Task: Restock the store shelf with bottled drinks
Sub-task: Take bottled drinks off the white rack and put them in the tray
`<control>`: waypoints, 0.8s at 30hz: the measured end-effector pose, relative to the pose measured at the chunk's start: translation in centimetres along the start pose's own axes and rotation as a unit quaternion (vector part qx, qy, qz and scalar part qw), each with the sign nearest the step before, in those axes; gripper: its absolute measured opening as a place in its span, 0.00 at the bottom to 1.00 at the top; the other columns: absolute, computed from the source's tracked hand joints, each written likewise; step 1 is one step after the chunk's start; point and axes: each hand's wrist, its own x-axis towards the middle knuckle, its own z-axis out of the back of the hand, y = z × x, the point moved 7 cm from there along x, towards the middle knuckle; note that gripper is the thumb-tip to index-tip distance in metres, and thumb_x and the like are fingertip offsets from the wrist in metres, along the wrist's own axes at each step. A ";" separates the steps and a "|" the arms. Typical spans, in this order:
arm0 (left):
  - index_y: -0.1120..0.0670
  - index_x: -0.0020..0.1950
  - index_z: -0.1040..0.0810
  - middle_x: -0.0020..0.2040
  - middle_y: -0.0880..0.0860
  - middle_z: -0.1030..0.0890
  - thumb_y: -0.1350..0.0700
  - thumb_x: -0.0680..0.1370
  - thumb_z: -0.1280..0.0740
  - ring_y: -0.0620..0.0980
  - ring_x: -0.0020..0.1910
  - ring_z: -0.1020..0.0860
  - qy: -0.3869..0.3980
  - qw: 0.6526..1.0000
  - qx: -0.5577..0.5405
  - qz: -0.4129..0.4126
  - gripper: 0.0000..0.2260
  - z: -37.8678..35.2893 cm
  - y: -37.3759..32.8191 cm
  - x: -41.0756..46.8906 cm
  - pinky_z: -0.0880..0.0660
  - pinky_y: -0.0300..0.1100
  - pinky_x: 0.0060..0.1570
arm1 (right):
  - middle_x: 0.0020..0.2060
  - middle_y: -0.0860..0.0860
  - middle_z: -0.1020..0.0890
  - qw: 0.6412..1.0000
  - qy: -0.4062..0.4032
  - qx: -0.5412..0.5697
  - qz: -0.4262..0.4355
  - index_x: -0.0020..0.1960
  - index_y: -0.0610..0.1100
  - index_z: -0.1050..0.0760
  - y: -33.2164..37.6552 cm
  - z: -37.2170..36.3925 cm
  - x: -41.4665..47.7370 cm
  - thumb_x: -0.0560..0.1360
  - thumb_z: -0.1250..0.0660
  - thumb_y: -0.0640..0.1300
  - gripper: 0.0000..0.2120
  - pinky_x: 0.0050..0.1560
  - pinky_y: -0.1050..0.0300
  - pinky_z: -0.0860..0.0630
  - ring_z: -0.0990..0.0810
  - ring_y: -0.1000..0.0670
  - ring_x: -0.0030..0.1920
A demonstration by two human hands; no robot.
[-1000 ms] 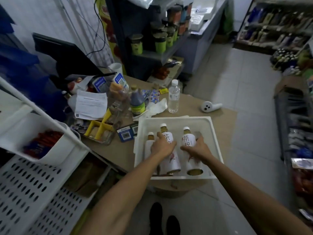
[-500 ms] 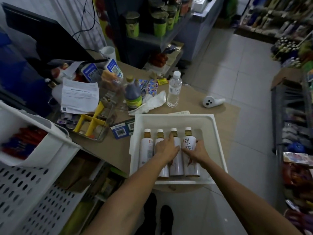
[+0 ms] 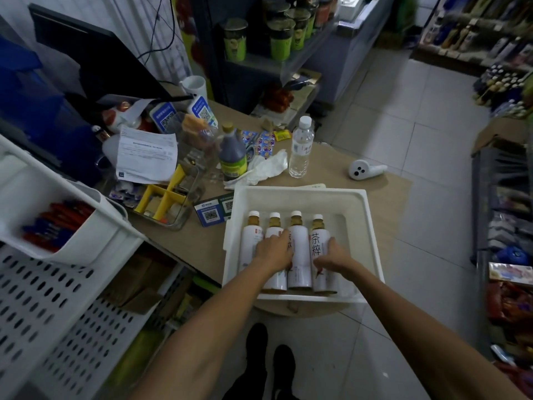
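Bottles (image 3: 300, 246) lie in tray (image 3: 300, 193) — left hand (image 3: 274, 252) curls over middle pair, right hand (image 3: 331, 256) grips rightmost.

Found tray (image 3: 300, 192) on tabletop (image 3: 331, 171), at near edge. Logged four bottles (image 3: 300, 262) lying side by side in tray, caps pointing away. Noted water bottle (image 3: 301, 148) upright behind tray, sauce bottle (image 3: 232, 157) to its left, scanner (image 3: 364, 170) to its right.

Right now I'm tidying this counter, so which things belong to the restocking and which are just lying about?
Job: tea bottles, white tray holding them, left hand, right hand.
Lying about: water bottle, dark bottle, crumpled tissue, printed sheet, white handheld device.
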 end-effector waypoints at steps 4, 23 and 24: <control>0.54 0.69 0.34 0.62 0.59 0.24 0.51 0.81 0.42 0.59 0.56 0.23 -0.015 1.000 0.015 0.017 0.17 1.0 1.1 -1.6 0.27 0.50 0.52 | 0.54 0.41 0.23 0.998 -0.035 -0.034 0.026 0.62 0.39 0.34 -0.1 0.5 -0.4 0.67 0.29 0.42 0.26 0.51 0.44 0.19 0.21 0.42 0.53; 0.55 0.59 0.26 0.57 0.57 0.21 0.50 0.80 0.40 0.57 0.53 0.22 -0.133 0.984 0.007 0.116 0.12 4.3 7.5 -11.9 0.26 0.47 0.46 | 0.63 0.45 0.26 0.944 -0.132 -0.185 0.239 0.65 0.44 0.31 8.2 -3.2 -10.2 0.75 0.32 0.48 0.21 0.59 0.50 0.25 0.26 0.45 0.59; 0.55 0.58 0.26 0.56 0.57 0.21 0.50 0.80 0.40 0.57 0.52 0.22 -0.138 0.983 0.003 0.121 0.12 4.6 7.8 -12.9 0.26 0.48 0.47 | 0.64 0.44 0.26 0.940 -0.127 -0.191 0.252 0.67 0.44 0.32 9.1 -4.0 -11.1 0.75 0.32 0.48 0.23 0.61 0.48 0.26 0.27 0.44 0.61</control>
